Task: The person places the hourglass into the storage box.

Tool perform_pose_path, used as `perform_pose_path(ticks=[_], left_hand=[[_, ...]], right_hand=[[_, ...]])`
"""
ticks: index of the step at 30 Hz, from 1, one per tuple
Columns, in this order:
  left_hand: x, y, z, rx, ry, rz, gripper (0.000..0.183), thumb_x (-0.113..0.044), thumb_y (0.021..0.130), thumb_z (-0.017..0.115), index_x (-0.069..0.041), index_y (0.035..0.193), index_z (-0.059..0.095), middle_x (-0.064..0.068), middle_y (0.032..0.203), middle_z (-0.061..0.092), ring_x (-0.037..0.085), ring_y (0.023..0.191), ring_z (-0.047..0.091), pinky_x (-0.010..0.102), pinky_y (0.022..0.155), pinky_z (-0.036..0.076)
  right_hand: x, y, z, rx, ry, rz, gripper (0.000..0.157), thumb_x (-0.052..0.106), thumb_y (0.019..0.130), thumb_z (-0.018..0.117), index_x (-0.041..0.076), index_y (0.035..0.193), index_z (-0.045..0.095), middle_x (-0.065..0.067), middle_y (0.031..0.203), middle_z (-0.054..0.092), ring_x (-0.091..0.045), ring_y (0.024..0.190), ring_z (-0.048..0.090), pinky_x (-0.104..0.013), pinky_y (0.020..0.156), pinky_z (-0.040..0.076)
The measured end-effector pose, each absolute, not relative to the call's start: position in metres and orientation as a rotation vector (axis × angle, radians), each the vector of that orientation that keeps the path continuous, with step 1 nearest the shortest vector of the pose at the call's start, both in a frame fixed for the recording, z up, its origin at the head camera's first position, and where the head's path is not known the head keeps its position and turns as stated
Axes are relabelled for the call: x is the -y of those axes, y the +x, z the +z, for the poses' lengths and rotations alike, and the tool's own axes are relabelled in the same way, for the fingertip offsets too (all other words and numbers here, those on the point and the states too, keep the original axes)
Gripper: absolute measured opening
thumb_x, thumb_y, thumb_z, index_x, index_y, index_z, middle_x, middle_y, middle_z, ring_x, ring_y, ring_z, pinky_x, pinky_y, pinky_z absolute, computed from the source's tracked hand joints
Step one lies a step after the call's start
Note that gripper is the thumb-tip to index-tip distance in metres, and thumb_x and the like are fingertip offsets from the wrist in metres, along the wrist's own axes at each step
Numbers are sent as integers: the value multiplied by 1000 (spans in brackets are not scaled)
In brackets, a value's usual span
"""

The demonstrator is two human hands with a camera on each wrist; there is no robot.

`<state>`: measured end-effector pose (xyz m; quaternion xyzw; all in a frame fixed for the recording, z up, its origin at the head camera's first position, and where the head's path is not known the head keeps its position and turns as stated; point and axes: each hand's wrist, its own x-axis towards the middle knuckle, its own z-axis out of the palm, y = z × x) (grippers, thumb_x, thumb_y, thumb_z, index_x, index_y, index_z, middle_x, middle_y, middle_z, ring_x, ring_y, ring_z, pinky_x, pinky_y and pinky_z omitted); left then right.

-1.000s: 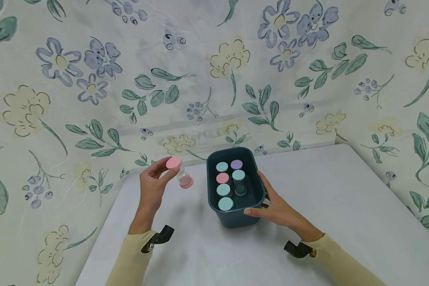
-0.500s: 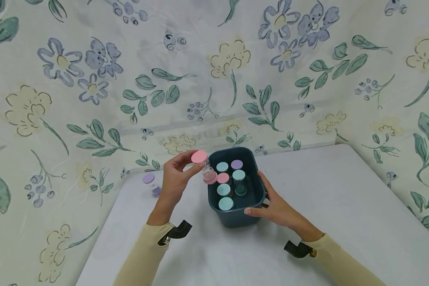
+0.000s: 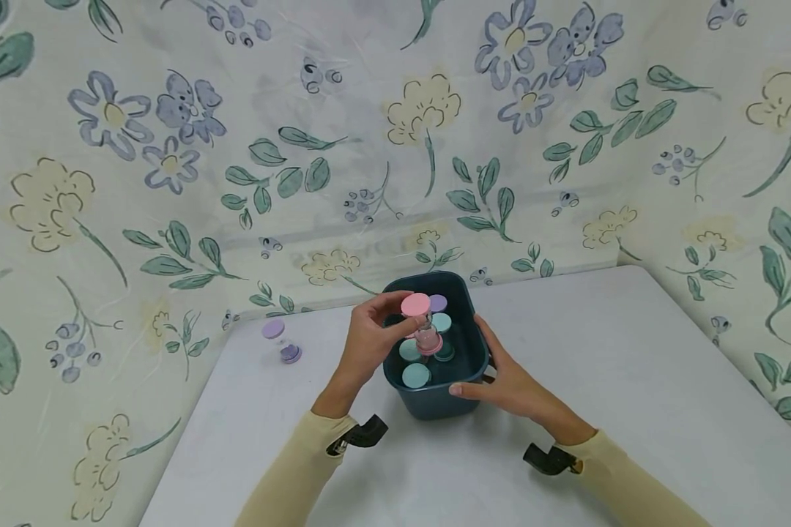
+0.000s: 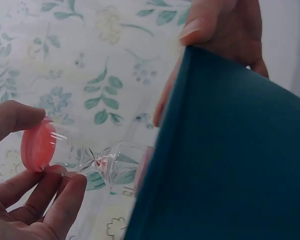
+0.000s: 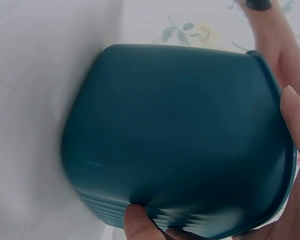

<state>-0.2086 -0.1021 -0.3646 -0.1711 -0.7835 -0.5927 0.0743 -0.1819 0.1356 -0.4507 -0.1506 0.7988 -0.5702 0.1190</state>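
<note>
My left hand (image 3: 369, 340) pinches a pink-capped hourglass (image 3: 416, 304) by its upper cap, over the dark teal bin (image 3: 438, 404). In the left wrist view, the clear glass of this pink sand timer (image 4: 115, 162) shows, its far end hidden behind the bin's wall (image 4: 230, 145). My right hand (image 3: 510, 377) grips the bin's right side, its thumb at the rim and other fingers along the outer side. Inside the bin stand several hourglasses with light blue caps (image 3: 416, 375) and a purple-capped one (image 3: 438, 303); the left hand and held timer hide part of them.
A purple hourglass (image 3: 290, 353) stands on the white table (image 3: 600, 351), left of the bin. Floral cloth (image 3: 369, 146) rises behind the table's back edge. Black wrist camera mounts (image 3: 367, 432) sit on both sleeves.
My left hand has carried the pink hourglass rightward from beside the bin to above it. The purple hourglass on the table has come into view. My right hand and the bin have stayed put.
</note>
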Motion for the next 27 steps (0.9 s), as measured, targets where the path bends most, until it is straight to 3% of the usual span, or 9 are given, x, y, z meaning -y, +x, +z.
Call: perform_pose_path(ticks=[10,18,23,27], left_hand=[[92,-209,-382,2466,-520,-1759,41,-18,84,77,-13,123,66,9,118,69,18,106,64,25,89,56],[87,-213,-386,2600,-545,-1670,43,-19,82,80,-12,122,66,9,118,70,23,107,67,34,92,58],[84,-215,-386,2682,-535,-1611,48,-17,83,79,-5,127,63,12,120,70,25,108,69,35,92,58],[82,-215,-385,2751,-557,-1530,47,-18,83,78,-6,127,64,10,121,70,24,108,69,37,93,58]], right_hand=[[-137,-183,-451,-2324,-457,-1683,113,43,78,81,45,155,-3,-4,168,4,-43,151,19,-60,108,40],[-136,-183,-452,-2327,-455,-1688,114,44,78,81,43,155,-3,-5,168,4,-43,151,21,-59,108,41],[-135,-183,-451,-2312,-451,-1693,114,44,78,81,43,155,-3,-4,168,3,-42,151,20,-59,109,40],[-135,-183,-452,-2309,-451,-1694,114,44,78,80,44,155,-4,-4,168,3,-42,151,20,-59,109,40]])
